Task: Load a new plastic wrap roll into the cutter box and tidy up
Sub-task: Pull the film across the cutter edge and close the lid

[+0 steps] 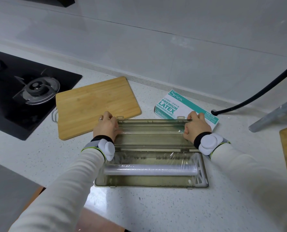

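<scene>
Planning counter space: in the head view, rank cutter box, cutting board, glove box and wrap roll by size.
Open cutter box
cutting board, farther off, so that order is unsure
glove box, partly hidden
wrap roll

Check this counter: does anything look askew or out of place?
The rectangular bamboo cutting board lies askew, unlike the squarely set translucent olive plastic cutter box. The clear film is wrinkled at the right end of the white roll.

The speckled white worktop [156, 206] carries an open cutter box [147, 186] near its front edge, with a bamboo cutting board [95, 104] and latex glove box [171, 104] behind.
</scene>
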A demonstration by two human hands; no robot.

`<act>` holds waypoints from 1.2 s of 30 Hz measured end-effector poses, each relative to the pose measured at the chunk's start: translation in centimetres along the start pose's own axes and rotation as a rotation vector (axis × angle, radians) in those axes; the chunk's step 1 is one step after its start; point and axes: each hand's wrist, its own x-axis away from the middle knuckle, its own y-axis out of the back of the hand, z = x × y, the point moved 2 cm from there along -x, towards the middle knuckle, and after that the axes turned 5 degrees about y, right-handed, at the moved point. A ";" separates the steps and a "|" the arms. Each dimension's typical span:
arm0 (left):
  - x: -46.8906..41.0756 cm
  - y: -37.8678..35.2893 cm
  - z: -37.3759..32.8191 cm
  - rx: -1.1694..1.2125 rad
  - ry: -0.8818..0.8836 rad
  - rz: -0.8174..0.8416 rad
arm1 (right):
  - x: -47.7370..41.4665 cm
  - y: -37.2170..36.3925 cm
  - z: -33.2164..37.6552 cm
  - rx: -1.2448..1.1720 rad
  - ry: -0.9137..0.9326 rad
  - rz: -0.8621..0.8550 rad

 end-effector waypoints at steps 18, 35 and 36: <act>0.2 -0.3 1.3 -0.015 -0.036 0.075 | 0.2 0.1 0.0 -0.003 -0.002 0.022; 4.1 -0.6 -7.4 0.006 -0.451 0.231 | -0.1 -0.1 0.0 -0.023 -0.029 0.026; 4.1 -0.8 -7.5 0.003 -0.442 0.226 | -0.2 -0.2 -0.1 -0.021 -0.026 0.024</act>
